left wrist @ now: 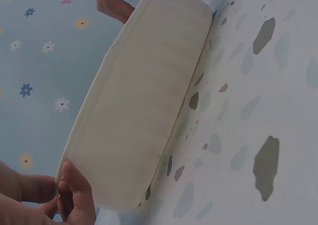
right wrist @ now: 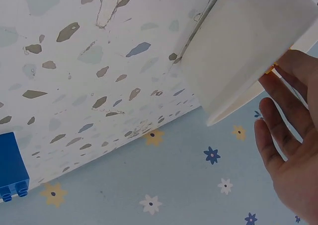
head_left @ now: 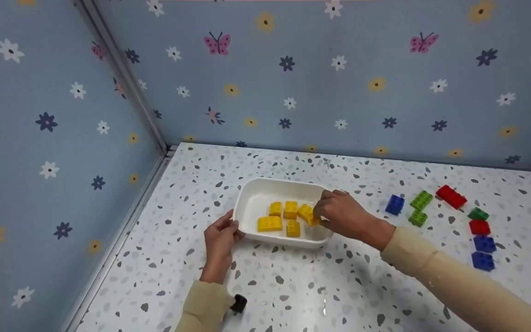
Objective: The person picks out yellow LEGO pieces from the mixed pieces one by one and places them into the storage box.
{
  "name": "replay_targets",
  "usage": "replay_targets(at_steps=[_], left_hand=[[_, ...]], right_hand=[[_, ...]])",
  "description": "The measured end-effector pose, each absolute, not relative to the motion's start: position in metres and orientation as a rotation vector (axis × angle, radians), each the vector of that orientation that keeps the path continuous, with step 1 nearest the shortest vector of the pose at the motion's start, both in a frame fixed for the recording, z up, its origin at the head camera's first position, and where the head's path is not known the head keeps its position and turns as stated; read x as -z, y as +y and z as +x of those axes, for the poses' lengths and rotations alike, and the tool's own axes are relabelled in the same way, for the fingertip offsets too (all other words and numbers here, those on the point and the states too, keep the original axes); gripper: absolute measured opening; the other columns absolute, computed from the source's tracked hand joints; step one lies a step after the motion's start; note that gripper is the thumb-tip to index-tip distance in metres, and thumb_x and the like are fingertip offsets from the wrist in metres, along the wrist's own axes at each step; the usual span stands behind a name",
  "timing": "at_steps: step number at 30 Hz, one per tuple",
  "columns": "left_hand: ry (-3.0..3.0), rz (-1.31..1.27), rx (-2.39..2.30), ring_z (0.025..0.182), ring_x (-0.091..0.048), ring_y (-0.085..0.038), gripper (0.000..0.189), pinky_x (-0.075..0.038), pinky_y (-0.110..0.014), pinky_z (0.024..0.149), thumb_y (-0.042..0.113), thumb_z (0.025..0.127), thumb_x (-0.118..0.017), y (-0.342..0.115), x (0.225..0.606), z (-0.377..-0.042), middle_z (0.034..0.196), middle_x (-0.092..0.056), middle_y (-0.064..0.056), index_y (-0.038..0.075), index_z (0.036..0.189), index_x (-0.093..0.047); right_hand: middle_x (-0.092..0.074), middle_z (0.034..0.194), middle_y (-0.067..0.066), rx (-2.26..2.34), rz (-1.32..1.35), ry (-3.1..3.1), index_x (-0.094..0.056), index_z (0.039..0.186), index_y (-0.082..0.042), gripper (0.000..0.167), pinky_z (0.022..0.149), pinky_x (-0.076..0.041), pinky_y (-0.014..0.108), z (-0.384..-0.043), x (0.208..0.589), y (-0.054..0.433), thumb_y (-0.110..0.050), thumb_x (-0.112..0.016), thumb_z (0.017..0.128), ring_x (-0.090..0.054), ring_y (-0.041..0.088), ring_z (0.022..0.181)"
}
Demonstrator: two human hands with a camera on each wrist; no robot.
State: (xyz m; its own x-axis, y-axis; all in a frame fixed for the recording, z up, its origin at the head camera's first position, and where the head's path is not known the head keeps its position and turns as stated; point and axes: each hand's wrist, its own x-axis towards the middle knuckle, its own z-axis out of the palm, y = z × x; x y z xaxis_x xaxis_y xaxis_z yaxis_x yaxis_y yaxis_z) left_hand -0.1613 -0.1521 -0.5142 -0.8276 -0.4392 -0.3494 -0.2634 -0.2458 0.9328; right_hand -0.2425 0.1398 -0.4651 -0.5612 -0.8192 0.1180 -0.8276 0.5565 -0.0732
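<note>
A white plastic tray (head_left: 258,191) with rounded corners stands on the speckled table, and several yellow toy building bricks lie inside it. My left hand (head_left: 221,237) grips the tray's left end, with the thumb on the outer wall in the left wrist view. Over the right end of the tray, my right hand (head_left: 346,214) pinches a yellow brick (head_left: 313,219) between thumb and fingertips. That brick is mostly covered by the fingers; only a sliver of yellow shows in the right wrist view. Next to it lies another yellow brick (head_left: 304,211) on the tray floor.
Right of the tray are a blue brick (head_left: 394,204), green bricks (head_left: 421,199) and a red brick (head_left: 451,197). Farther right, a dark green (head_left: 478,214), a red (head_left: 479,227) and two blue bricks (head_left: 483,261) form a column. Flowered walls bound the table behind and left.
</note>
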Motion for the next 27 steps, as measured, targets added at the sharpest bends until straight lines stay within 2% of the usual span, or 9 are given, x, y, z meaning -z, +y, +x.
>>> replay_targets(at_steps=[10,27], left_hand=[[-1.816,0.876,2.236,0.076,-0.060,-0.016,0.040,-0.058,-0.021,0.068,-0.003,0.103,-0.061,-0.1517,0.5166,-0.1623,0.109,-0.059,-0.015,-0.004,0.143,-0.062],[-1.819,0.886,2.228,0.076,-0.060,-0.016,0.040,-0.058,-0.022,0.069,-0.003,0.103,-0.060,-0.1523,0.5143,-0.1620,0.109,-0.059,-0.015,-0.002,0.143,-0.063]], right_hand=[[-0.081,0.096,0.001,-0.136,1.485,-2.671,-0.085,0.096,-0.013,0.013,0.078,-0.053,0.042,-0.2423,0.4696,0.1362,-0.009,-0.089,0.085,-0.058,0.022,0.088],[-0.080,0.097,0.000,-0.068,1.554,-2.738,-0.085,0.098,-0.014,0.010,0.082,-0.052,0.041,-0.2398,0.4703,0.1298,-0.012,-0.088,0.088,-0.059,0.021,0.091]])
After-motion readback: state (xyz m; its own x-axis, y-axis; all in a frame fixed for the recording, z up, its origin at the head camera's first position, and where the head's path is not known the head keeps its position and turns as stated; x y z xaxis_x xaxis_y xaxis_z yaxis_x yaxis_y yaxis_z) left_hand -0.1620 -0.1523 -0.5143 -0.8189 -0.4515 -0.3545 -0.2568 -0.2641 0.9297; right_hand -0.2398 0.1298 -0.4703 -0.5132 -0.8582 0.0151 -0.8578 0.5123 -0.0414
